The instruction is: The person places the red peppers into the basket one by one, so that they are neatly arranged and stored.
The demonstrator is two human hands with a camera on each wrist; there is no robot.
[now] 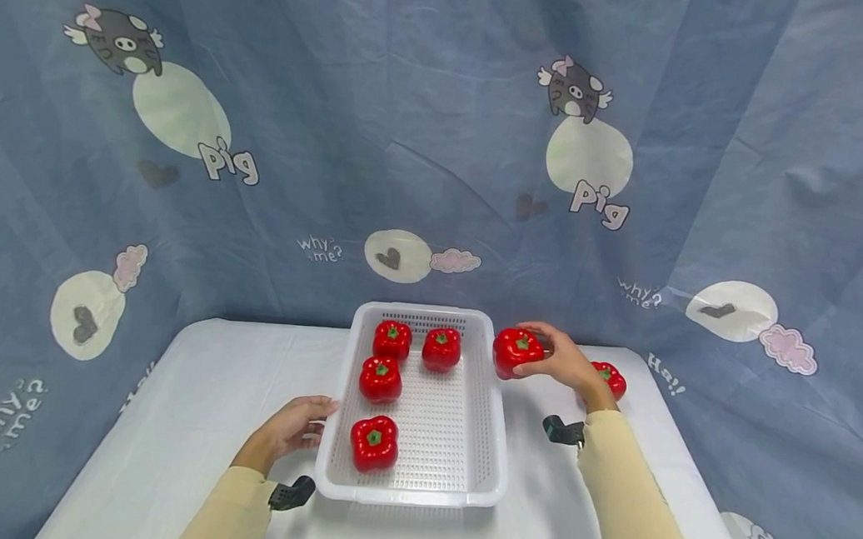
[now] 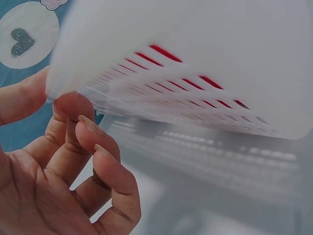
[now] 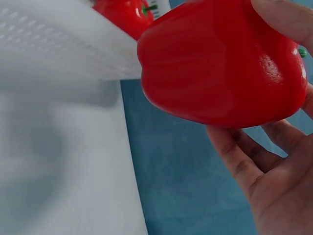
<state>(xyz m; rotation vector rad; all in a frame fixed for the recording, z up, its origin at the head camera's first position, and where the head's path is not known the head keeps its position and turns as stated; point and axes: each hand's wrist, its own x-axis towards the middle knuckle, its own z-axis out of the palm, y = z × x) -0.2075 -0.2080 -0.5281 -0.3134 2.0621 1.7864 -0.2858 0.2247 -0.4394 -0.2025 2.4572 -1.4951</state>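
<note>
My right hand (image 1: 562, 358) grips a red bell pepper (image 1: 517, 353) close to the right rim of a white plastic basket (image 1: 406, 497). In the right wrist view, the held bell pepper (image 3: 220, 63) lies between the thumb and the fingers, raised beside the basket wall. With thumb and index finger, my left hand (image 1: 298, 427) pinches the basket's left rim; the left wrist view shows its other fingers curled below the rim (image 2: 73, 83). Inside the basket are several red bell peppers, three toward the back, such as one bell pepper (image 1: 441, 349), and one bell pepper (image 1: 374, 443) nearer the front left.
Another red bell pepper (image 1: 612, 381) sits on the white table (image 1: 260, 358) at the back right, partly hidden behind my right wrist. A blue curtain (image 1: 441, 136) with pig prints hangs right behind the table.
</note>
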